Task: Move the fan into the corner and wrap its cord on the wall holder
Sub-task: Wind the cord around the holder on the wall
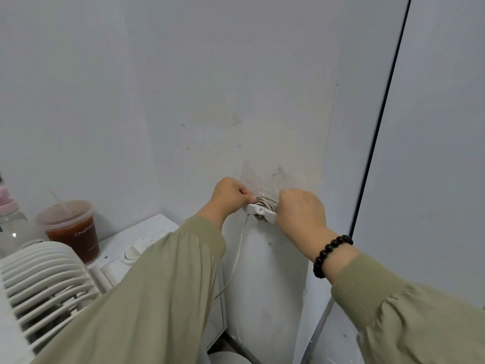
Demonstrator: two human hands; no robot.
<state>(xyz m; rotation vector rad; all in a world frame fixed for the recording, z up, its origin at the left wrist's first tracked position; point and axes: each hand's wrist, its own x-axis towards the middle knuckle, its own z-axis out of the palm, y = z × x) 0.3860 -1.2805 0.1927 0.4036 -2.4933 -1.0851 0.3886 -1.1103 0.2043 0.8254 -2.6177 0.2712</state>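
A white fan [44, 282] with a slatted grille stands at the lower left on a white surface. Its thin white cord [237, 254] rises to a white wall holder [258, 210] stuck to the wall on clear tape. Several loops of cord are coiled round the holder. My left hand [229, 197] pinches the cord at the holder's left end. My right hand [301, 214] is curled over the holder's right end, and its fingers hide what they grip. A black bead bracelet sits on my right wrist.
A plastic cup of brown drink [70, 227] with a lid and straw stands behind the fan. A clear bottle with a pink cap [10, 219] is at the far left. The white unit's top [139, 245] meets the wall corner. A dark vertical seam [378, 127] runs down the right wall.
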